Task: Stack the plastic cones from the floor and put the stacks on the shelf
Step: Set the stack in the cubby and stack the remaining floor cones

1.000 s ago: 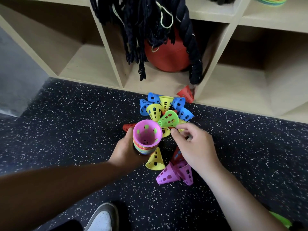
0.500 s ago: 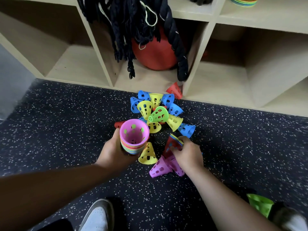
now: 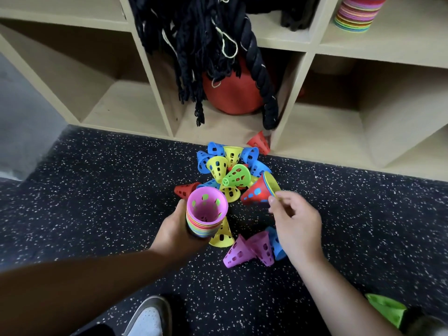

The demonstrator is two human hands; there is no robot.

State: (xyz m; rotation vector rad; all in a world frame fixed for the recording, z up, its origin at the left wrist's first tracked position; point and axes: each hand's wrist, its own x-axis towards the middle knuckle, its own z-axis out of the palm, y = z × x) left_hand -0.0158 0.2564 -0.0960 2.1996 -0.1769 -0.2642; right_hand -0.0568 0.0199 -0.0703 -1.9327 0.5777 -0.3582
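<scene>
My left hand (image 3: pixel 178 230) grips a stack of nested coloured cones (image 3: pixel 206 214), open end up, with a pink cone innermost. My right hand (image 3: pixel 294 223) pinches the rim of a small nested set with a red cone (image 3: pixel 257 191) outermost, held just above the floor to the right of the stack. A pile of loose blue, yellow and green cones (image 3: pixel 230 166) lies beyond both hands. A yellow cone (image 3: pixel 221 235) stands by my left hand. Two pink cones (image 3: pixel 247 249) and a blue one lie under my right wrist.
The wooden shelf unit (image 3: pixel 288 103) stands behind the pile, with a red ball (image 3: pixel 232 95) and dark ropes (image 3: pixel 194 44) in its middle bay. A finished cone stack (image 3: pixel 354 13) sits on the upper right shelf. A red cone (image 3: pixel 259 141) lies at the shelf foot. A green cone (image 3: pixel 385 309) lies at bottom right, my shoe (image 3: pixel 145 316) below.
My right hand has lifted the red nested cones off the floor and carried them up and away from me. My left hand and its stack stayed in place.
</scene>
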